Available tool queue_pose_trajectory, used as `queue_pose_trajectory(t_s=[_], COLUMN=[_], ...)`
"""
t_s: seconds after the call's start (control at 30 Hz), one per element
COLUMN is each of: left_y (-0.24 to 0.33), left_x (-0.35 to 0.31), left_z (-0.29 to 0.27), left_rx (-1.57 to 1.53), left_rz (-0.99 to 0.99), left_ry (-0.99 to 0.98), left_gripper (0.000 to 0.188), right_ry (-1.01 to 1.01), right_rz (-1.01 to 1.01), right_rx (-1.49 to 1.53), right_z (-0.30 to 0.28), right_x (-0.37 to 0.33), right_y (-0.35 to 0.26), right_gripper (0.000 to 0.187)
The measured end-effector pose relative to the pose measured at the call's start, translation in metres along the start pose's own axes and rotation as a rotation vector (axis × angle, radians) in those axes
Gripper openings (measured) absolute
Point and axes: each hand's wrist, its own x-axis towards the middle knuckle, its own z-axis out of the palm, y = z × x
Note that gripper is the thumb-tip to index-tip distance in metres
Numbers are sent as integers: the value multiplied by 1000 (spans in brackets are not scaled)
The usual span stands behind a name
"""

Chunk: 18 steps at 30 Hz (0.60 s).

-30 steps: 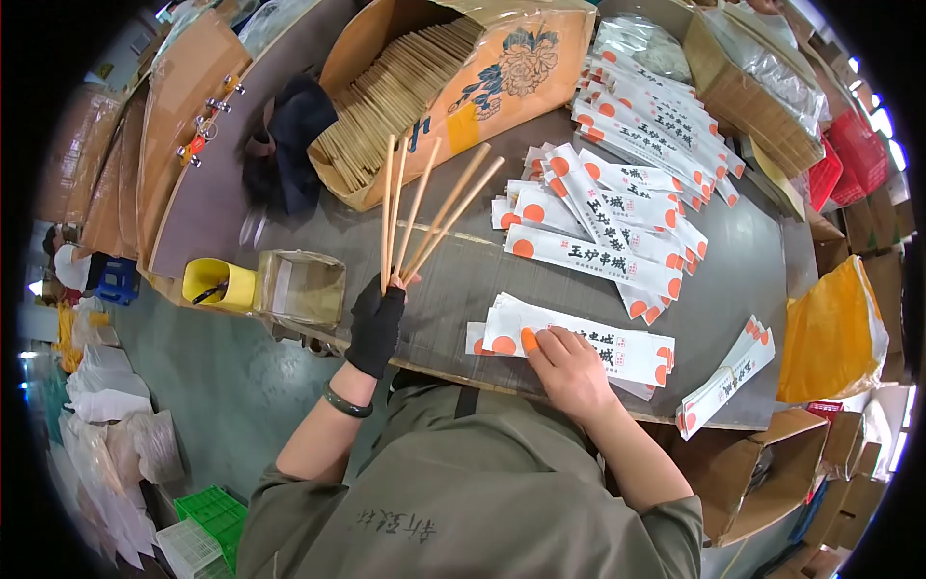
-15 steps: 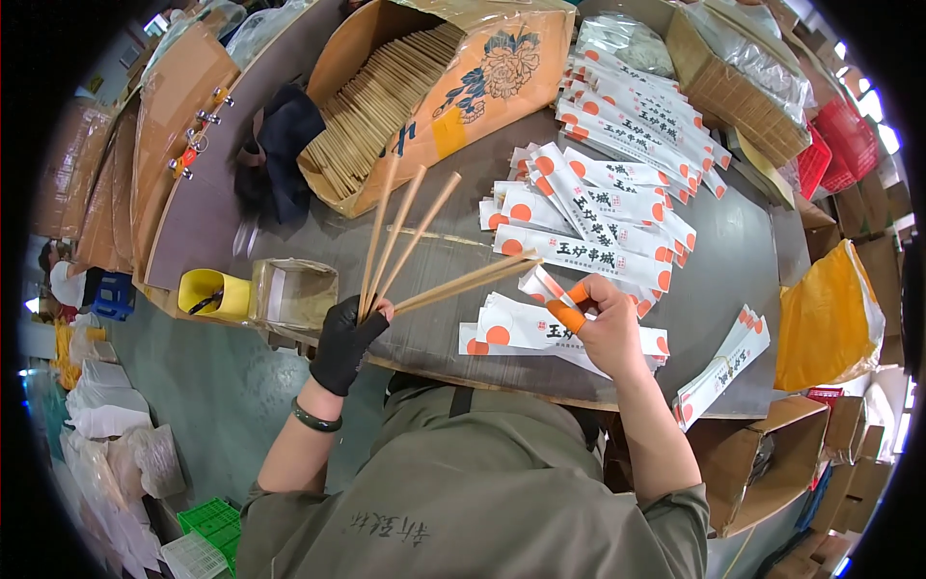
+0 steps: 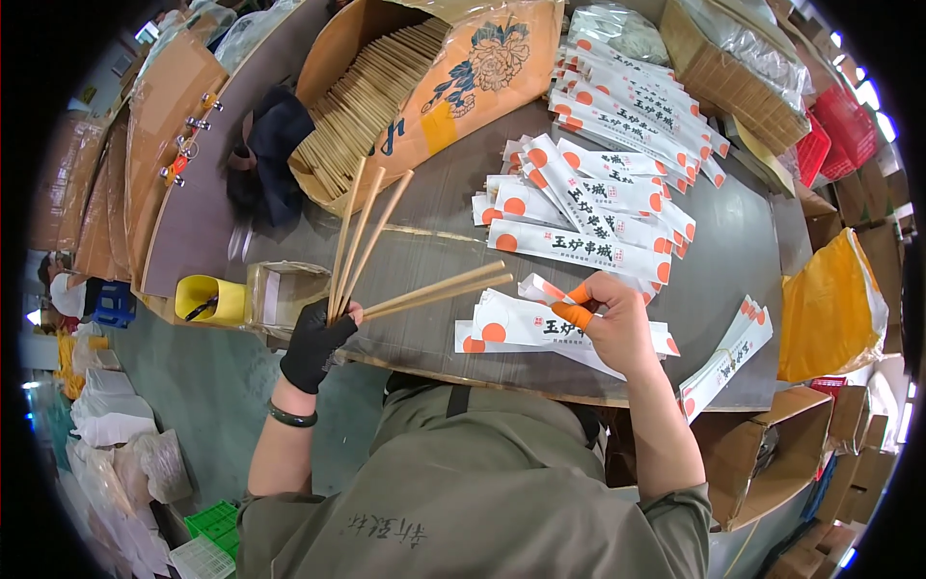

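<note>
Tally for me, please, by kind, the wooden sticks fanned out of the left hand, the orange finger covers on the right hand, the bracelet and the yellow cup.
Wooden sticks in the left hand: 5 visible
Orange finger covers on the right hand: 2
Bracelet: 1
Yellow cup: 1
Total: 9

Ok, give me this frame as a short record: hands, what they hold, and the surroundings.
Left hand: black fingerless glove, gripping several fanned wooden sticks
Right hand: orange finger covers, pinching a white paper sleeve near two stick tips
Under right hand: small sleeve stack
Farther up: larger sleeve heap; open carton holding more sticks
Far right: orange bag
Surface: grey table
</note>
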Motion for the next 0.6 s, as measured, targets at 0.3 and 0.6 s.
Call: queue_pose_trajectory(t_s=[0.3, 0.6], left_y=[12, 12], left_x=[19, 47], left_z=[31, 56], left_rx=[163, 202], left_rz=[327, 395], left_ry=[-34, 26], left_gripper=[25, 25], right_ry=[95, 211], right_rz=[-563, -407], right_rx=[-387, -591], right_z=[17, -26], right_x=[7, 35], right_y=[-3, -17], right_gripper=[12, 10])
